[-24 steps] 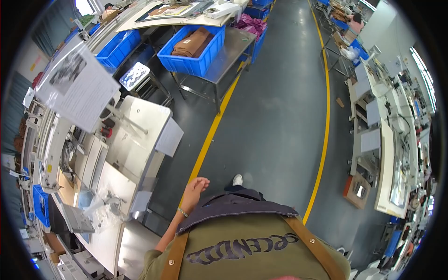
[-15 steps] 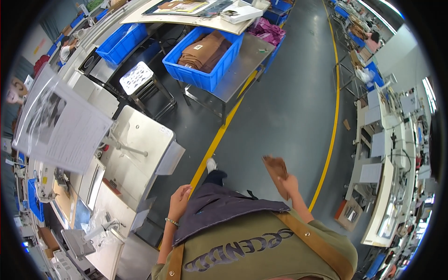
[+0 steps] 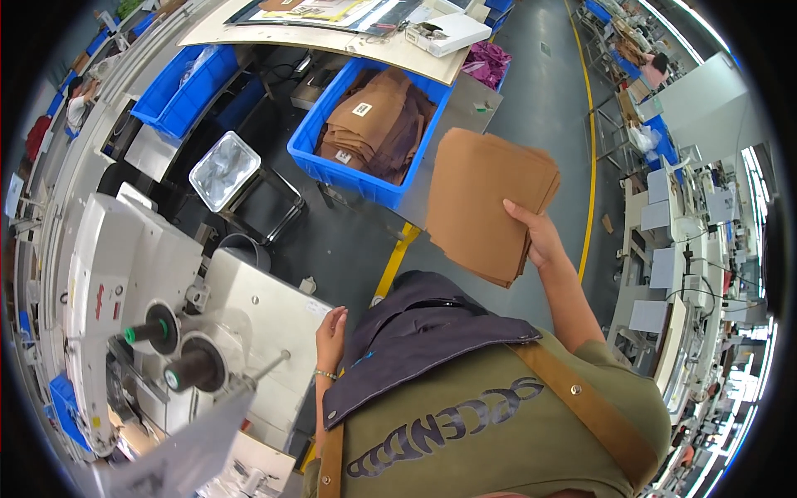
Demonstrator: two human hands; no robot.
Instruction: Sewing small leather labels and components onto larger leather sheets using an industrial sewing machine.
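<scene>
My right hand [image 3: 540,236] grips a flat stack of brown cut pieces [image 3: 481,178] by its near edge, thumb on top, raised over the aisle beside a steel bench [image 3: 481,104]. Just beyond it a blue crate [image 3: 385,192] holds more brown pieces [image 3: 357,133] with small white labels. My left hand [image 3: 330,336] hangs lower, at the right edge of a pale machine table [image 3: 278,332], its fingers curled loosely together with nothing visible in them. A white machine [image 3: 116,290] with dark spools [image 3: 187,369] stands to its left.
A steel stool [image 3: 224,170], second blue crate [image 3: 183,91] and bucket [image 3: 245,253] stand at left. A board-topped table [image 3: 315,37] is ahead. A yellow-lined aisle [image 3: 548,83] runs rightward of it, past more machine tables [image 3: 656,266]. Co-workers [image 3: 77,108] sit in the distance, both sides.
My right hand has come up from low, swinging the brown stack forward and turning it face up. The crate and benches look nearer; the spooled machine has come into closer view.
</scene>
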